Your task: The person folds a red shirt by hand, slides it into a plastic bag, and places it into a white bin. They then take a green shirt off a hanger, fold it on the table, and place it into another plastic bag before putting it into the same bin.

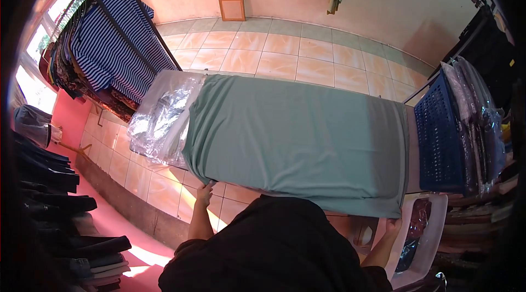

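Observation:
A wide sage-green cloth (301, 138) lies spread over a long narrow table, with soft wrinkles and gathered folds toward its left end. My left hand (204, 193) pinches its near edge at the lower left, where the fabric bunches to a point. At the near right corner, my right hand (393, 227) holds the hem, its fingers partly hidden. Beyond the cloth's left end, shiny clear plastic packaging (164, 111) rests on the table, partly covered by the fabric.
A blue plastic basket (438, 133) with plastic-wrapped garments stands at the table's right end. Below it sits a translucent bin (435, 237) holding packed items. A rack with striped shirts (115, 34) stands far left; folded trousers (82, 242) are stacked near left.

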The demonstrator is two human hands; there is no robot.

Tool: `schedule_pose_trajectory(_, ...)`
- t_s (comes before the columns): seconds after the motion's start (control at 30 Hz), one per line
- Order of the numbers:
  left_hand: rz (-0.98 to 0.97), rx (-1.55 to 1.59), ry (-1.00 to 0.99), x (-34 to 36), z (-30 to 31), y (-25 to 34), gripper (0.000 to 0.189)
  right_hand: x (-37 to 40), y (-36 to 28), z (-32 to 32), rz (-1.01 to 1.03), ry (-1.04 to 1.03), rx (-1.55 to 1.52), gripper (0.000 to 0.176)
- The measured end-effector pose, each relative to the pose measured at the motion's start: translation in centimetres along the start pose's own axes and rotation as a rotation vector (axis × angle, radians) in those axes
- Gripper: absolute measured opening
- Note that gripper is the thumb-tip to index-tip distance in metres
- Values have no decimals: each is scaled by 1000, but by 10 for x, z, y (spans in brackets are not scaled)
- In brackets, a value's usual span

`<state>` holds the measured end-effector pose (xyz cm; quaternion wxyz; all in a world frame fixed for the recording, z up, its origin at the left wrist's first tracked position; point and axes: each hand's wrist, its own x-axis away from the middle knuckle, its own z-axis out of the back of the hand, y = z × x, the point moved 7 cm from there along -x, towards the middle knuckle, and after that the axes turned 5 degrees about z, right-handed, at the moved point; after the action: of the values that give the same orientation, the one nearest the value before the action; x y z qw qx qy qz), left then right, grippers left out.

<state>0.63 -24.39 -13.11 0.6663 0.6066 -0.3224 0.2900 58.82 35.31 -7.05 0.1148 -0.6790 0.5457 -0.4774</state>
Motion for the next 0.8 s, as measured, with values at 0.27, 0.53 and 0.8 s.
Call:
schedule_pose_trajectory(0.27,-456,516,13,0,59,53,43,-30,-17,24,-40,172,-212,29)
schedule_pose_trajectory(0.53,-73,-47,-497,52,-11,171,51,-48,-25,-53,-77,-28,-217,30)
schedule_pose_trajectory(0.8,-268,115,-595,117,-43,353,67,-49,-119,-255,91,-747,-231,33)
